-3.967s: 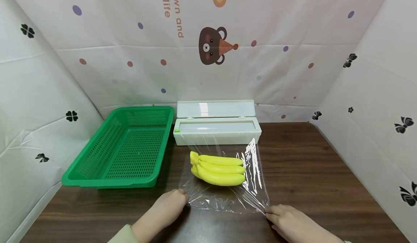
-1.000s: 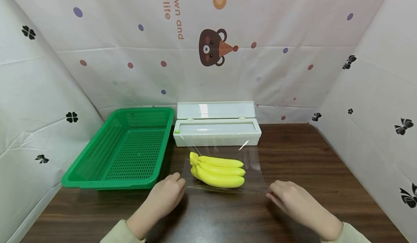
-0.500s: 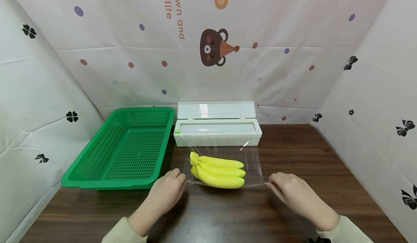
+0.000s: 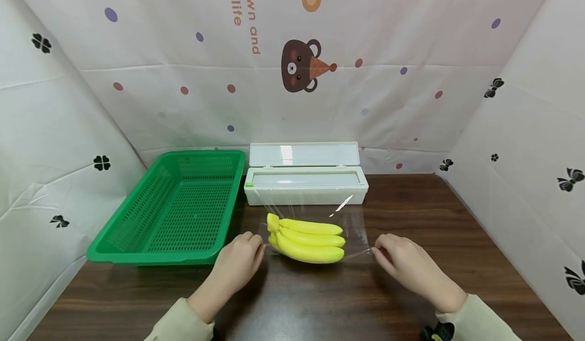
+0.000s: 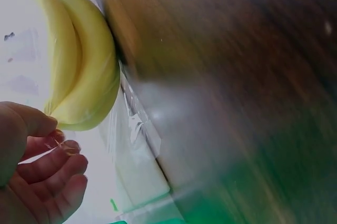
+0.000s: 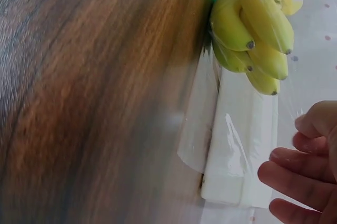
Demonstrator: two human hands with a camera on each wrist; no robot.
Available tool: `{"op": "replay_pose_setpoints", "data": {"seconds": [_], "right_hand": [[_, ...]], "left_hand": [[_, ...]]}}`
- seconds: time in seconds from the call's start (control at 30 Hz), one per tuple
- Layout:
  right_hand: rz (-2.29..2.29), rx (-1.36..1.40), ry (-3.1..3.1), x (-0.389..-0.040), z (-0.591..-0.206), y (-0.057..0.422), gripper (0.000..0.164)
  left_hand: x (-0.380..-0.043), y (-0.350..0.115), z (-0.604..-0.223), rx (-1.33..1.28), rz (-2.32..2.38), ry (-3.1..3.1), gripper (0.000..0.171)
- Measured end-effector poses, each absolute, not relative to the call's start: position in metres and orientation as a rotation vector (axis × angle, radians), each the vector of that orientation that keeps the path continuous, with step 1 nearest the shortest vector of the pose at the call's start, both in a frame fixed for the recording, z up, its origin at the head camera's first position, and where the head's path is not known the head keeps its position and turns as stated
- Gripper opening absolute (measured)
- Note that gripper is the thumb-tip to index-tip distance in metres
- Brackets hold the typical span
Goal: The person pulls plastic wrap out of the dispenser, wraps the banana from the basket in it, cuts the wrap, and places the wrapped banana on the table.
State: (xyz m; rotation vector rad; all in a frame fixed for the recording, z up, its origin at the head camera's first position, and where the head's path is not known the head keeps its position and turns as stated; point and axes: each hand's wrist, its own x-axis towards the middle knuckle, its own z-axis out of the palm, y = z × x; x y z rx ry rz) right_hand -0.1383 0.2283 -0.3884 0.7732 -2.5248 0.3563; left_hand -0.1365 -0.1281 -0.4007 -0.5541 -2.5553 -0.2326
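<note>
In the head view, the left hand [image 4: 239,259] and the right hand [image 4: 404,259] are pinching the near corners of a clear plastic film [image 4: 355,224] — thumbs and fingers are closing on it at both ends. Between them the yellow bananas [image 4: 308,242] are lying on the dark wooden table [image 4: 407,204], stem end toward the left hand. The film is showing around the bunch; whether it is passing over or under, I can't tell here. Behind, a white dispenser box [image 4: 306,194] is standing with its lid [image 4: 303,154] raised, and the film is running up to it. A green basket [image 4: 151,257] is sitting on the left, beside the box.

Over on the left wrist view, thumb and forefinger are meeting just beside the bananas, the other fingers curling loosely; fingertips of the right hand are peeking in at the top corner.

And the right wrist view: thumb and forefinger are coming together on faint film streaks, the other fingers bending slightly — the bananas are showing their dark tips above the white box.
</note>
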Motion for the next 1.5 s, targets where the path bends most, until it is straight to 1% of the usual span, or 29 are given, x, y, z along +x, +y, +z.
{"op": "replay_pose_setpoints", "data": {"seconds": [0.23,0.4,0.43,0.5,0.53,0.63,0.67,0.7,0.83,0.93,1.1,1.23,1.3,1.37,1.4,1.5], "right_hand": [[0.439,0.733,-2.528,-0.144,-0.392,0.223,0.018],[0.454,0.796,-2.514,-0.149,-0.394,0.221,0.019],[0.448,0.822,-2.502,-0.15,-0.395,0.222,0.017],[0.395,0.873,-2.473,-0.152,-0.396,0.223,0.004],[0.352,0.899,-2.459,-0.153,-0.397,0.223,0.007],[0.223,0.99,-2.412,-0.156,-0.399,0.224,0.039],[0.182,1.017,-2.391,-0.156,-0.399,0.224,0.047],[0.162,1.045,-2.371,-0.157,-0.4,0.225,0.049],[0.164,1.12,-2.289,-0.159,-0.4,0.226,0.043],[0.186,1.144,-2.246,-0.159,-0.401,0.226,0.041],[0.203,1.16,-2.25,-0.159,-0.401,0.226,0.046],[0.216,1.166,-2.295,-0.16,-0.401,0.228,0.049],[0.234,1.175,-2.3,-0.16,-0.401,0.229,0.042],[0.233,1.162,-2.334,-0.16,-0.401,0.229,0.03],[0.237,1.148,-2.352,-0.16,-0.402,0.228,0.027],[0.266,1.081,-2.422,-0.159,-0.403,0.225,0.026]], "left_hand": [[-0.14,-0.125,-0.4,-0.506,-0.294,-2.569,0.014],[-0.142,-0.125,-0.402,-0.491,-0.299,-2.56,0.015],[-0.143,-0.125,-0.403,-0.49,-0.291,-2.553,0.015],[-0.143,-0.124,-0.403,-0.488,-0.275,-2.532,0.016],[-0.143,-0.124,-0.403,-0.489,-0.266,-2.518,0.016],[-0.143,-0.123,-0.404,-0.501,-0.236,-2.463,0.015],[-0.143,-0.123,-0.404,-0.508,-0.23,-2.444,0.016],[-0.143,-0.123,-0.404,-0.521,-0.221,-2.423,0.016],[-0.145,-0.125,-0.406,-0.606,-0.169,-2.348,0.019],[-0.145,-0.127,-0.407,-0.676,-0.085,-2.326,0.018],[-0.144,-0.129,-0.406,-0.763,0.033,-2.363,0.02],[-0.145,-0.131,-0.408,-0.818,0.083,-2.372,0.016],[-0.145,-0.131,-0.408,-0.834,0.099,-2.371,0.015],[-0.146,-0.131,-0.408,-0.844,0.097,-2.36,0.013],[-0.146,-0.131,-0.408,-0.846,0.093,-2.351,0.012],[-0.146,-0.13,-0.409,-0.85,0.059,-2.33,0.011]]}}
